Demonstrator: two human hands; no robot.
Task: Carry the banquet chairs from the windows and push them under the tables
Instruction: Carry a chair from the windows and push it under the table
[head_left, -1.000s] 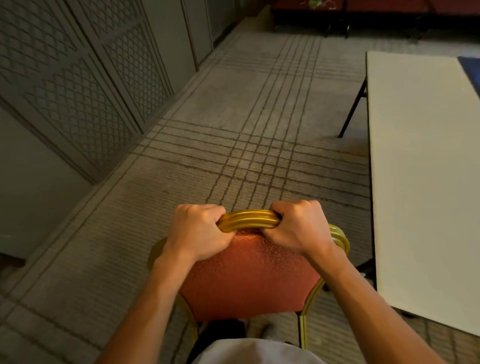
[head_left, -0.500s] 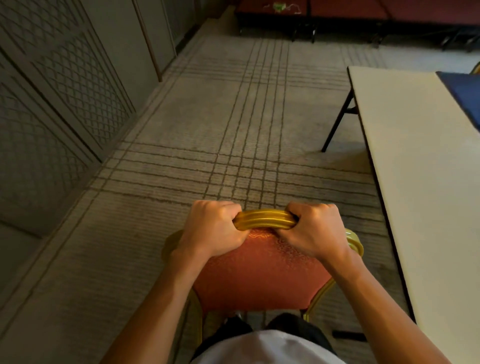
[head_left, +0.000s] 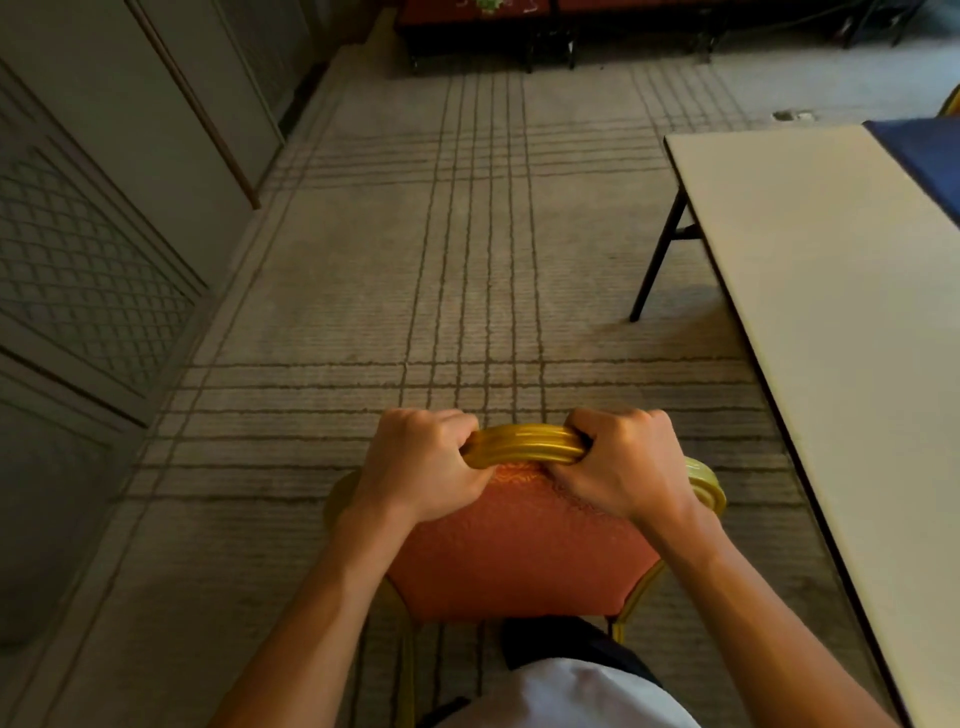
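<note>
A banquet chair (head_left: 524, 551) with a red padded back and a gold frame is right in front of me, seen from behind and above. My left hand (head_left: 421, 462) grips the left part of its gold top rail. My right hand (head_left: 623, 467) grips the rail's right part. Its seat and legs are mostly hidden under the back and my arms. A long cream folding table (head_left: 831, 322) with black legs runs along my right side, its near edge just right of the chair.
Patterned grey carpet stretches ahead. Panelled lattice walls (head_left: 93, 260) line the left side. A blue cloth (head_left: 924, 156) covers the table's far right corner. Dark red-draped furniture (head_left: 519, 21) stands at the far end of the room.
I have walked forward with the chair along the table's side. The table's corner and leg have come closer, and the view has turned slightly left. Both hands keep their grip.
</note>
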